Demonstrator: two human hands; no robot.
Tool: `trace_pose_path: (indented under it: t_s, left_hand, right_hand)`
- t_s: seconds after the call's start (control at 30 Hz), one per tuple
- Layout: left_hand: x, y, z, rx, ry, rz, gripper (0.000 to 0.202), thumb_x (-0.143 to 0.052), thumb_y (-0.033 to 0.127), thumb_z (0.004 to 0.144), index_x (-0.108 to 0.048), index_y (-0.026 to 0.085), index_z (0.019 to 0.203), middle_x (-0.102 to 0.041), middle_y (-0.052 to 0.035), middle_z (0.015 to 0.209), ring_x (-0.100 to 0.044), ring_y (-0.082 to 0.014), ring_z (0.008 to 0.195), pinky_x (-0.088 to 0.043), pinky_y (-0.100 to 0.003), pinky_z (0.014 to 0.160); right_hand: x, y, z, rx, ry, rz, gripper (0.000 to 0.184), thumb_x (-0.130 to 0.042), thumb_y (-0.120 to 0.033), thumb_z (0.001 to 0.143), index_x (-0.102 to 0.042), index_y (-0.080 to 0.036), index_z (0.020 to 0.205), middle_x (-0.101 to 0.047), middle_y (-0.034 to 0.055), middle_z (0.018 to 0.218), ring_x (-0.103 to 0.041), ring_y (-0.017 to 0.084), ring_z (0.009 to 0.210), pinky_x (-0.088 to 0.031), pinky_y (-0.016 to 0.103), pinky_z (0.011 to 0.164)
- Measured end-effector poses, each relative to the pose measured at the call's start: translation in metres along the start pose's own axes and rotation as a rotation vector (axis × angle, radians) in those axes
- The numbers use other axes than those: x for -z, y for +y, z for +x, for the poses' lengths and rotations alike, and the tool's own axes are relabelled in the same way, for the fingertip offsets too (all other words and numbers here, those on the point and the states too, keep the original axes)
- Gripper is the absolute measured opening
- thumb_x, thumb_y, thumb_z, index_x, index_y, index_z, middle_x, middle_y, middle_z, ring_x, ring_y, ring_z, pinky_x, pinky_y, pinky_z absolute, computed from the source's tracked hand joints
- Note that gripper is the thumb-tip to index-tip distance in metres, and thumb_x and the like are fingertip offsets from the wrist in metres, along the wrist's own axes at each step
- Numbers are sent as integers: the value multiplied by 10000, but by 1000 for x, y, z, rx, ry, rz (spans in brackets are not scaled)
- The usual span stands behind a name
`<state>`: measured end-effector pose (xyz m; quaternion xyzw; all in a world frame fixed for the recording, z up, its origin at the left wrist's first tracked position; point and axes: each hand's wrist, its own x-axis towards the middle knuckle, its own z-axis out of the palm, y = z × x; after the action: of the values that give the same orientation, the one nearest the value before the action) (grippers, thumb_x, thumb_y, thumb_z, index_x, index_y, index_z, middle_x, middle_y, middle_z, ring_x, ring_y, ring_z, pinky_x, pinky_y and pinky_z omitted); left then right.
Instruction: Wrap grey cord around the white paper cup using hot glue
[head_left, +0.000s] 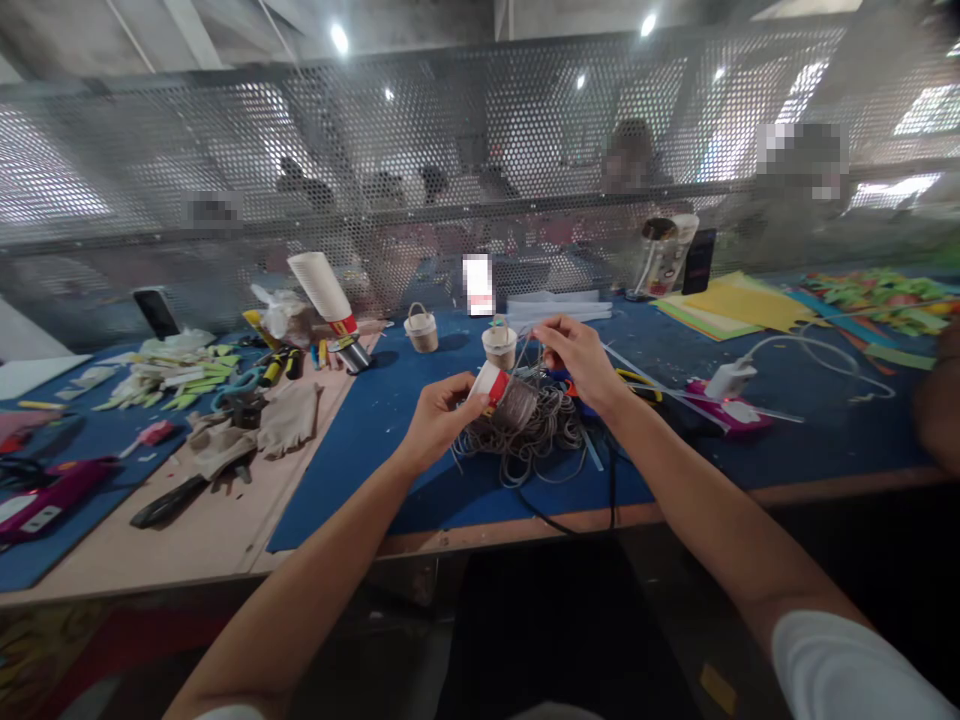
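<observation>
My left hand (442, 412) grips a white and red paper cup (489, 384) lying tilted on its side. Grey cord is wound round the cup's far part. The fingertips of my right hand (576, 355) are pinched on a strand of the grey cord (531, 345), above and to the right of the cup. Under both hands lies a tangled heap of loose grey cord (551, 440) on the blue mat (360, 460). Just behind the cup stands a small pale basket with a handle (499, 346), and a similar basket (422, 332) stands farther left.
A leaning stack of paper cups (319, 285) stands at left, near gloves (289, 420), scissors (238, 390) and paper strips (180, 365). On the right are a pink power strip (731, 412) with a cable and yellow sheets (731, 300). A perforated metal screen (420, 240) closes the back.
</observation>
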<state>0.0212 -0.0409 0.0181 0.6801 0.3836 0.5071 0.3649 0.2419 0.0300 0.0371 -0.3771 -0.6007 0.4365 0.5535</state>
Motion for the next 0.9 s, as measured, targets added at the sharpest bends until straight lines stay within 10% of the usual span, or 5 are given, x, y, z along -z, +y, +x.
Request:
trace_pose_path:
  t_s: [0.17, 0.33, 0.53, 0.9]
  left_hand:
    - [2, -3, 1, 13, 38, -12, 262, -711, 412, 809, -713, 154, 760, -617, -32, 724, -531, -152, 671, -419, -258, 639]
    - [3, -4, 2, 23, 28, -33, 277, -721, 424, 800, -705, 151, 749, -615, -33, 713, -528, -153, 674, -417, -260, 641]
    - [3, -5, 3, 12, 23, -29, 273, -708, 408, 822, -690, 143, 761, -602, -17, 731, -515, -139, 691, -412, -246, 664]
    - [4, -3, 2, 6, 9, -40, 266, -705, 396, 831, -682, 138, 770, -607, -10, 731, -523, -132, 688, -416, -235, 656]
  right_hand:
    - [10, 2, 4, -60, -34, 168, 260, -572, -457, 869, -577, -219, 763, -714, 36, 969, -624, 129, 805, -495, 252, 713]
    - [18, -9, 1, -124, -169, 218, 291, -528, -442, 894, -476, -221, 713, -660, -4, 791, -325, 68, 477, -363, 236, 514]
    - [19, -26, -12, 125, -307, -76, 364, -649, -521, 882, -671, -228, 1098, -499, -41, 653, -428, 104, 592, -339, 238, 552]
    - [15, -14, -14, 385, -414, -447, 180, -747, -419, 833, -772, -255, 903, -569, 12, 828, -541, 164, 772, -427, 320, 722]
